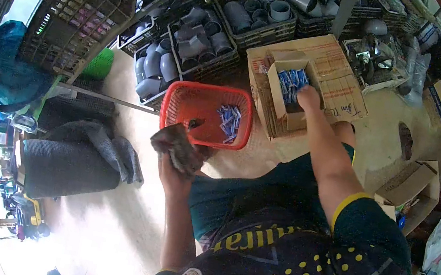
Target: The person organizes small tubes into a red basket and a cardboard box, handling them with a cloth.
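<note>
- Now the left hand [173, 171], near the centre of the frame, has its grip closed around a dark bundle [178, 147].
- The right hand [308, 98] reaches into an open small box [278, 96], upper right, at blue packets [292, 83]; its grip I cannot tell.
- Left of this box, a red basket [165, 106] contains more packets [229, 122].

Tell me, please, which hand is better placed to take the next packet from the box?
Probably the right hand: it is in the box at the packets; the left hand holds a dark object.
</note>
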### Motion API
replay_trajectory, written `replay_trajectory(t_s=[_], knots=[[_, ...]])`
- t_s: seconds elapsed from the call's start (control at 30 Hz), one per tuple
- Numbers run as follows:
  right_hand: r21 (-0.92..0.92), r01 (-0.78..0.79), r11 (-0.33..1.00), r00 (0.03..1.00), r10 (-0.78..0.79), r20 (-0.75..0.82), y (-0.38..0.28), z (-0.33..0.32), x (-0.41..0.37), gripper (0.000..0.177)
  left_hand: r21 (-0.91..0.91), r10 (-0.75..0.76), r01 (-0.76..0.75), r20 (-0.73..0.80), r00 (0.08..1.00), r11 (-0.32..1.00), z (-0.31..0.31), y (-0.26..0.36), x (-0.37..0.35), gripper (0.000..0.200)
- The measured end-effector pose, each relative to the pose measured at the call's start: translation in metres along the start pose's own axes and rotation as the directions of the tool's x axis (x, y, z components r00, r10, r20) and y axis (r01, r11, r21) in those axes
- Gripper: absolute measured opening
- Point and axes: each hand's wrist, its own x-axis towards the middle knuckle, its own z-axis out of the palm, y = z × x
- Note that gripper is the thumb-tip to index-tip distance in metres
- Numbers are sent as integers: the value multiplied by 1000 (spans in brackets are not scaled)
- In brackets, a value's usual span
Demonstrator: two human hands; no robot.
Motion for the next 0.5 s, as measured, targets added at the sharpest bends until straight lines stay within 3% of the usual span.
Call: replay_trajectory(t_s=[0.07,0.17,0.27,0.3,0.4,0.43,0.5], knots=[[-242,-113,964,949,177,261,4,-12,15,30,67,-4,2,37,999,998,26,15,-10,38],[-250,-97,963,938,172,300,-5,-24,1,35,37,-57,54,89,994,998,56,29,-22,38],[-248,-251,936,928,305,212,-4,-2,10,35,-48,-41,50,167,985,998,63,26,-21,38],[-284,-235,930,902,317,293,-4,-6,18,36,-104,-62,85,204,977,991,63,28,-21,38],[-320,-151,935,924,249,291,2,6,26,29,-258,-62,134,271,961,957,57,28,-25,44],[-300,-86,950,969,150,197,24,35,44,28,-308,-44,135,286,957,942,53,28,-25,47],[-280,-18,960,964,91,251,22,18,39,27,-409,-109,223,284,953,885,15,-27,-11,50]])
